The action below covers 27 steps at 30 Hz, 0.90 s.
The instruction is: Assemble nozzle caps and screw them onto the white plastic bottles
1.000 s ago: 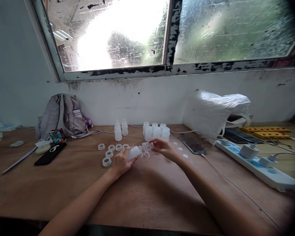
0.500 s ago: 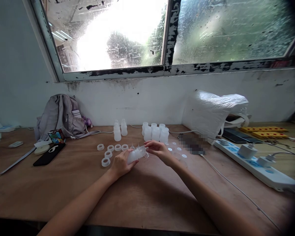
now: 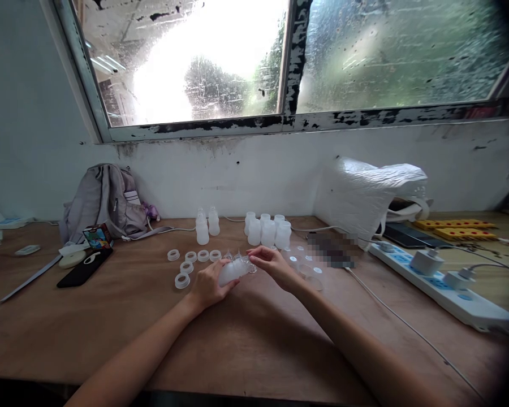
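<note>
My left hand is wrapped round a frosted white baby bottle, which lies tilted with its neck end to the right. The fingers of my right hand are pinched together at that neck end; what they grip is too small to make out. Clear teats stand just behind the bottle. To the left, several translucent collar rings lie on the table. Several open frosted bottles stand in a group behind my right hand, and two bottles with teats on top stand further left.
Small clear discs lie right of my right hand, near a blurred-out dark object. A white power strip with cables runs along the right. A grey backpack and a black phone are at the left, a silvery bag at the back right.
My right hand has shifted slightly down and left along the bottle's neck end, its fingers drawn closer together. My left hand keeps its hold on the bottle.
</note>
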### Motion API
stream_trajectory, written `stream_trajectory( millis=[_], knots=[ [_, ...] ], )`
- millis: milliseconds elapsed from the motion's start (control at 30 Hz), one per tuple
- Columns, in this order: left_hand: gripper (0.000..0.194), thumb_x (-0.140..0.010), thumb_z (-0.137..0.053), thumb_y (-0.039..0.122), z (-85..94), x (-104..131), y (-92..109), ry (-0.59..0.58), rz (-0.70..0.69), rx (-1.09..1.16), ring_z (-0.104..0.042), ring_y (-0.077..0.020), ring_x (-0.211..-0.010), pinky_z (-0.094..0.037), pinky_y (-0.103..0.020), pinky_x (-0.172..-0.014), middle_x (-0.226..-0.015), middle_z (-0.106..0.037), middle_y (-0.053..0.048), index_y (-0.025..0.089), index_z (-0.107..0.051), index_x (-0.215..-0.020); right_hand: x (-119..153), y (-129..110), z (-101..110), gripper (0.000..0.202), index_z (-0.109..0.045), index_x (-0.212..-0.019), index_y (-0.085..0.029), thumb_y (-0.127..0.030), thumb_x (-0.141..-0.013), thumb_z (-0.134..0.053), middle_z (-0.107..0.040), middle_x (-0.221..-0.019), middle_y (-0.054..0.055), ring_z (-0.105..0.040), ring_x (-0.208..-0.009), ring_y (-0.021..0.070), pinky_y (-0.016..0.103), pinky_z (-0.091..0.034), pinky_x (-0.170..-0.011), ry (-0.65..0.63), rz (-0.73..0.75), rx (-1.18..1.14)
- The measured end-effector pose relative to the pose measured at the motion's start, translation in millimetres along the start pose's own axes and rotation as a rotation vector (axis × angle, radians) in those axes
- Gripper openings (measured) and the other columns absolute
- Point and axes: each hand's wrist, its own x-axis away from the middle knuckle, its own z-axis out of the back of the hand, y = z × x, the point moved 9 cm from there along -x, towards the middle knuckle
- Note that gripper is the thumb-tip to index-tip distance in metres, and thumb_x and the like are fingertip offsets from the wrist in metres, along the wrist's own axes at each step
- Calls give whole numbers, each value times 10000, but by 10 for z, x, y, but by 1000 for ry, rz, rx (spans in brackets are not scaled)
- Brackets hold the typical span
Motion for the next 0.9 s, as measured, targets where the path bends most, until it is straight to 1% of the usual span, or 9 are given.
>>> stream_trajectory(
  millis=[100,167,233,333,467,600,767,900],
  knots=[
    [410,-728,-489,439,3,0,1,15,-3,7,-551,-189,-896,-445,-300,-767,-1001,-573,-46,198,-432,-1056,13,51,-5,323,-574,-909,-163,-368,-661,-600,-586,-892,58,-552,-784,162,300,-469,-652,24,-46,-20],
    [416,-725,-495,435,16,-4,-4,34,-2,13,-548,-190,-904,-439,-301,-775,-1011,-569,-49,200,-429,-1062,22,94,-33,361,-562,-946,-155,-389,-672,-584,-584,-860,63,-564,-721,159,321,-486,-618,-8,-98,-38],
    [420,-720,-500,436,26,-10,-8,43,-1,24,-544,-194,-909,-435,-305,-774,-1016,-566,-50,203,-431,-1063,23,93,-53,355,-576,-922,-135,-393,-678,-578,-588,-838,69,-569,-683,151,330,-489,-628,-48,-111,-32],
    [411,-715,-509,433,16,-18,-25,17,9,57,-552,-194,-878,-438,-299,-745,-997,-572,-47,207,-443,-1052,9,37,-34,347,-593,-918,-132,-374,-669,-593,-603,-845,71,-567,-726,157,324,-473,-687,-61,-62,12],
    [412,-699,-530,435,-1,-21,-81,-16,41,101,-566,-188,-806,-441,-291,-707,-942,-587,-41,207,-461,-1035,-6,19,-14,346,-599,-940,-159,-356,-656,-607,-611,-883,62,-555,-791,173,320,-455,-713,-67,-31,59],
    [410,-683,-547,434,-15,-27,-127,-42,60,131,-564,-194,-813,-438,-289,-705,-922,-591,-41,206,-474,-1017,-2,14,-31,330,-599,-940,-170,-336,-655,-611,-609,-900,57,-550,-809,175,319,-444,-721,-92,-22,68],
    [393,-680,-550,429,-35,-37,-128,-104,63,191,-569,-185,-804,-442,-275,-683,-923,-595,-42,201,-485,-993,20,-24,-93,332,-596,-951,-178,-305,-645,-625,-601,-959,62,-540,-866,184,317,-434,-742,-142,-17,65],
    [390,-680,-551,425,-10,-35,-110,-90,48,175,-569,-189,-812,-443,-275,-685,-940,-594,-49,199,-491,-993,23,-16,-98,344,-600,-949,-177,-305,-632,-635,-605,-963,64,-539,-885,190,319,-433,-748,-142,-34,60]
  ],
)
